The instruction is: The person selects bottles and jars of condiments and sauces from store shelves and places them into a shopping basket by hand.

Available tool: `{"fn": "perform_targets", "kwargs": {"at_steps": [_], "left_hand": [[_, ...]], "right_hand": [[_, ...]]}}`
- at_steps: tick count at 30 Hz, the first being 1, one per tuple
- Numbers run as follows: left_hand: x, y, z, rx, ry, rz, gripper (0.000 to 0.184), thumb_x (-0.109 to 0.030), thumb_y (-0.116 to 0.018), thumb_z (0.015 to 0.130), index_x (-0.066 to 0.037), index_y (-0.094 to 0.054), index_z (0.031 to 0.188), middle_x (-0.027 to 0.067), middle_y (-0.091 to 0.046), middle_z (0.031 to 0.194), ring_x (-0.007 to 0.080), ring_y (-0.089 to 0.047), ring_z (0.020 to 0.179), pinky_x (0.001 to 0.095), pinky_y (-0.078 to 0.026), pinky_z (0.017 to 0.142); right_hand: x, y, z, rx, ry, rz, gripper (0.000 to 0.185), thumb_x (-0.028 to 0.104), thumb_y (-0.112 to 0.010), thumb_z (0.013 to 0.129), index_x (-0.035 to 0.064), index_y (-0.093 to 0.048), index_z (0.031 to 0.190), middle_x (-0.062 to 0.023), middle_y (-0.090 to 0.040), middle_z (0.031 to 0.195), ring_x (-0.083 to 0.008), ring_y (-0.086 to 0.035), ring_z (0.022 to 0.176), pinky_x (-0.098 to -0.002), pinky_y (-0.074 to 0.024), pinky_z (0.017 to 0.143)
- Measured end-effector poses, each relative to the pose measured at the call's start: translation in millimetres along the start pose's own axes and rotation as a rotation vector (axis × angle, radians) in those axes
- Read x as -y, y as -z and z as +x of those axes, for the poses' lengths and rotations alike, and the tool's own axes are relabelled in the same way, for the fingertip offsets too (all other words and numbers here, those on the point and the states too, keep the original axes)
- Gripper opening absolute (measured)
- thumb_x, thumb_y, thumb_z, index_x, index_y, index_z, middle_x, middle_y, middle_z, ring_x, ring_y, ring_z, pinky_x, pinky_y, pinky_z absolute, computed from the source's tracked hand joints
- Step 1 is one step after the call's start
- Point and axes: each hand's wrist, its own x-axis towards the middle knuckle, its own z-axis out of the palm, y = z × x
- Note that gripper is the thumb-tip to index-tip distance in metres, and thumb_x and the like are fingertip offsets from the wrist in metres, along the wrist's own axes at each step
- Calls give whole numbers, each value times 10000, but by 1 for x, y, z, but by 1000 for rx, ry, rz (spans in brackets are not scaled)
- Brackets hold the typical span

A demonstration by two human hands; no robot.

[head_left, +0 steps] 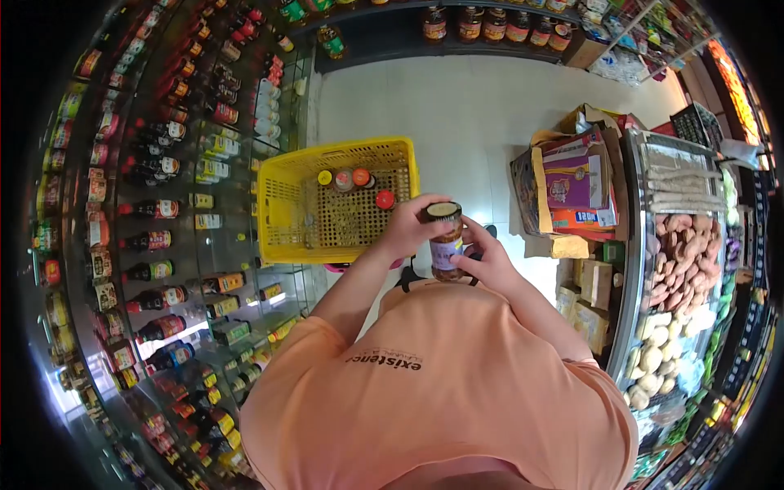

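A glass jar [446,251] with a dark lid and a pale purple label stands upright between my hands in front of my chest. My left hand [414,226] is wrapped round its upper left side, close under the lid. On the right side, my right hand [484,255] has its fingers against the label and the glass. A yellow plastic basket [279,159] is just beyond my left forearm. Inside it are several small jars, among them one with a yellow lid [325,177] and one with a red lid [384,199].
Shelves of bottles [155,208] line the left side. A low shelf with large jars [469,24] runs across the far end. At right are a cardboard box of packages [572,184] and a rack with sweet potatoes [686,261] and potatoes [651,359].
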Motion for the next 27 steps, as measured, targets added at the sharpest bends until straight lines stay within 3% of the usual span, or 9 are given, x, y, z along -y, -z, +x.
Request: {"fn": "perform_targets", "kwargs": {"at_steps": [3, 10, 16, 18, 20, 24, 27], "left_hand": [[-3, -20, 54, -143, 3, -82, 452, -135, -769, 871, 11, -618, 1271, 83, -690, 1166, 143, -641, 1073, 314, -526, 935], [-20, -61, 139, -329, -77, -128, 398, -125, -773, 872, 8, -621, 1215, 70, -691, 1126, 135, -642, 1041, 302, -528, 914], [-33, -56, 191, -485, -49, -171, 365, -80, -780, 868, -10, -631, 1193, 62, -697, 1087, 133, -651, 1011, 292, -538, 881], [-28, -43, 208, -548, -46, -111, 355, -94, -777, 873, -16, -638, 1191, 58, -700, 1076, 129, -652, 998, 293, -542, 875], [-38, -34, 228, -578, -23, -174, 354, -110, -775, 876, -15, -639, 1189, 62, -703, 1063, 131, -655, 982, 293, -541, 872], [-27, 2, 293, -587, -63, -152, 379, -174, -787, 876, -15, -634, 1184, 62, -705, 1047, 125, -664, 956, 296, -548, 849], [-42, 27, 343, -590, -60, -100, 499, -291, -837, 825, -21, -623, 1186, 79, -717, 1048, 131, -673, 979, 298, -549, 867]], "right_hand": [[12, 63, 25, 221, -61, -13, 869, 130, -784, 854, 36, -300, 1570, -147, -605, 1319, -225, -609, 1133, -344, -514, 902], [3, 177, 80, 392, -160, 122, 798, 91, -776, 868, 51, -355, 1545, -103, -627, 1249, -176, -611, 1078, -323, -508, 902], [19, 214, 141, 487, -126, 139, 744, 76, -747, 888, 22, -371, 1528, -84, -623, 1262, -153, -600, 1037, -329, -500, 947], [25, 220, 167, 481, -196, 55, 716, 71, -734, 904, -17, -365, 1511, -130, -607, 1319, -200, -598, 1159, -354, -492, 980], [18, 224, 193, 480, -145, 126, 708, 92, -733, 909, -15, -371, 1508, -138, -600, 1345, -198, -602, 1154, -358, -491, 986], [0, 251, 262, 471, -165, 15, 675, 176, -747, 902, 35, -431, 1483, -128, -646, 1278, -182, -641, 996, -329, -549, 800], [10, 267, 320, 409, -92, -141, 658, 182, -751, 896, 30, -447, 1461, -138, -681, 1194, -196, -668, 924, -333, -561, 755]]}}
